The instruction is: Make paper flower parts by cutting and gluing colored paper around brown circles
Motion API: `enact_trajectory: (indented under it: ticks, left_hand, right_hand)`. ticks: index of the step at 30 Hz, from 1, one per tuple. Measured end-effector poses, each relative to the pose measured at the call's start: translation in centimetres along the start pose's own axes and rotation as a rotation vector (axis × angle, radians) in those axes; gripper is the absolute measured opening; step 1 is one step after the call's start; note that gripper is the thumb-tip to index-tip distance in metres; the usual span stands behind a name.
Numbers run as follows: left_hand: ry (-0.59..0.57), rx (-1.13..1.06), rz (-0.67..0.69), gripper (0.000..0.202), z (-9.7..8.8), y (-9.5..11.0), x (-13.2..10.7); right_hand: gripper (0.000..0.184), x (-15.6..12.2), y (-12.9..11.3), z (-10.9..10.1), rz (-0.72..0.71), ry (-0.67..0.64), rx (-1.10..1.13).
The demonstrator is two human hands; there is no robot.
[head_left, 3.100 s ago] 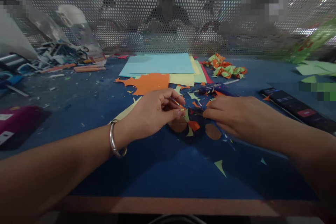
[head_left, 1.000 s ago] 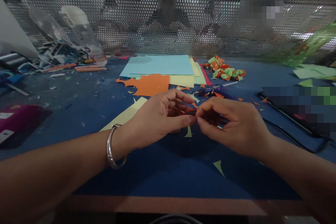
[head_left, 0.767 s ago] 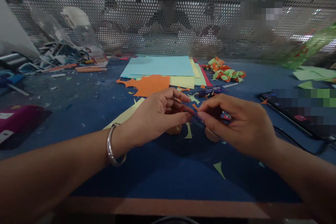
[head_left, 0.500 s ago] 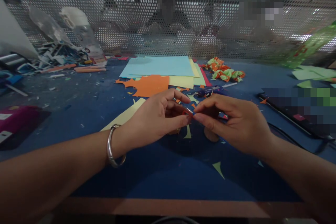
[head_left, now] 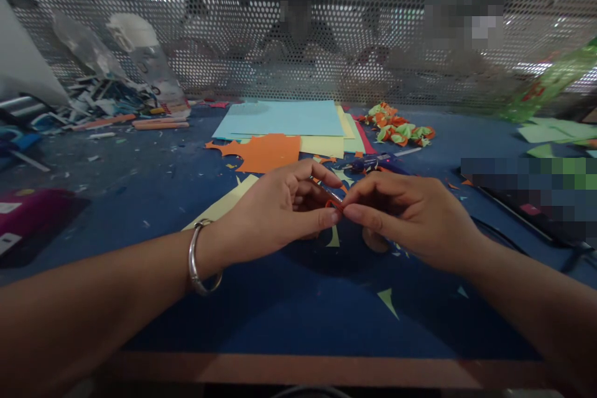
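Observation:
My left hand (head_left: pixel 275 208), with a silver bangle (head_left: pixel 194 258) on its wrist, is closed with its thumb and fingertips on a small curled piece of orange paper (head_left: pixel 333 204). A thin shiny stick (head_left: pixel 330 194) lies against the paper and runs back under the left fingers; its kind is unclear. My right hand (head_left: pixel 415 214) pinches the same orange paper at its right end, thumb tip against forefinger. The fingertips of both hands nearly touch above the blue tabletop (head_left: pixel 280 317). Beneath the right hand is a round brownish disc (head_left: pixel 375 240), partly covered.
Behind my hands lie an orange sheet with scalloped cutouts (head_left: pixel 270 152) and stacked blue paper (head_left: pixel 284 118). Orange-green paper flowers (head_left: pixel 396 124) and a purple glue gun (head_left: pixel 373 161) are right of these. A bottle (head_left: pixel 156 68) stands back left, a dark device (head_left: pixel 517 199) right.
The orange paper now shows as a small loop between my fingertips. My right fingers have shifted slightly, and both hands stay in about the same place.

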State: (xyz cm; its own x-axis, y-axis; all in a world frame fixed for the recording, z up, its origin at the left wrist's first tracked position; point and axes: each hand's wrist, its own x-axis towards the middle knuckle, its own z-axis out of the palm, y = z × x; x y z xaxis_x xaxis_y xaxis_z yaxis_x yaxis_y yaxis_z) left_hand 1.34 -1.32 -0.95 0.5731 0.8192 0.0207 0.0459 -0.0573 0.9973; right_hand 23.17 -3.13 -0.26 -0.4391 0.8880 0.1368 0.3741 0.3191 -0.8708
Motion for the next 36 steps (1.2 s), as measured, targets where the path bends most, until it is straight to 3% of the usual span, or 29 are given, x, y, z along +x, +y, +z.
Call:
enact_trajectory:
  ticks: [6,16,25,31,36]
  left_hand:
    - [-0.013,0.023,0.014,0.027,-0.05,-0.11,0.14]
    - [-0.027,0.122,0.026,0.024,0.12,0.17,-0.21]
    - [-0.044,0.144,0.055,0.036,0.32,0.21,-0.49]
    - [-0.060,0.183,0.074,0.031,0.41,0.06,-0.57]
    - [0.001,0.109,0.056,0.022,0.53,0.15,-0.41]
  right_hand:
    - [0.022,-0.11,0.02,-0.17,0.007,-0.005,0.003]
    - [0.010,-0.23,0.11,-0.13,-0.224,0.007,-0.268]
    - [0.009,-0.07,0.24,-0.18,-0.262,-0.006,-0.282]
    - [0.007,-0.20,0.10,-0.12,-0.235,-0.001,-0.275]
    - [0.008,-0.24,-0.12,-0.15,-0.220,0.037,-0.261]
